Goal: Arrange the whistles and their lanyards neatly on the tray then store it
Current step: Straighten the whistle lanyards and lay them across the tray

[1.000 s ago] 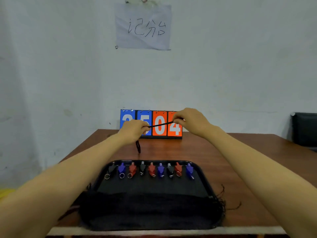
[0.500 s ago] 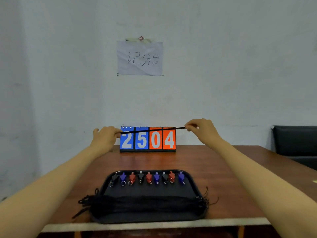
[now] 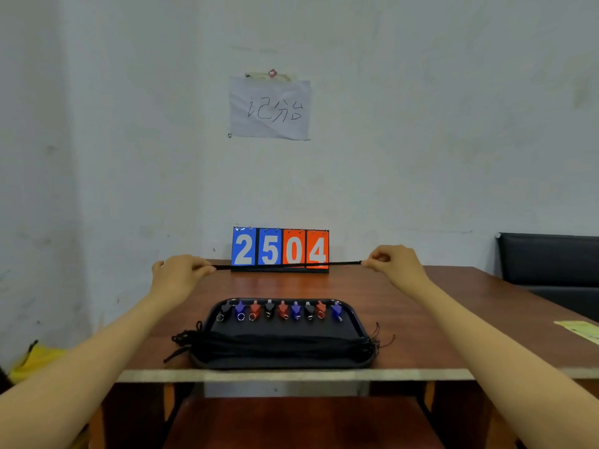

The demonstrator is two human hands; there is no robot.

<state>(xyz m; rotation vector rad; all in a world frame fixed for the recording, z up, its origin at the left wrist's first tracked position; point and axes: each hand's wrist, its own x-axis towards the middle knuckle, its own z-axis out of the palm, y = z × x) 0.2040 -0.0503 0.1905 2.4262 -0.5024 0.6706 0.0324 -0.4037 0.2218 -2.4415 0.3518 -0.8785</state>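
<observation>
You're at a scorekeeper's station in a plain room: a flip scoreboard [image 3: 280, 249] reading 2504 stands at the back of your brown tabletop [image 3: 421, 335], a handwritten paper sign [image 3: 270, 106] hangs on the bare, scuffed white wall [image 3: 421, 140], and a black padded seat [image 3: 551, 259] sits to your right.
</observation>
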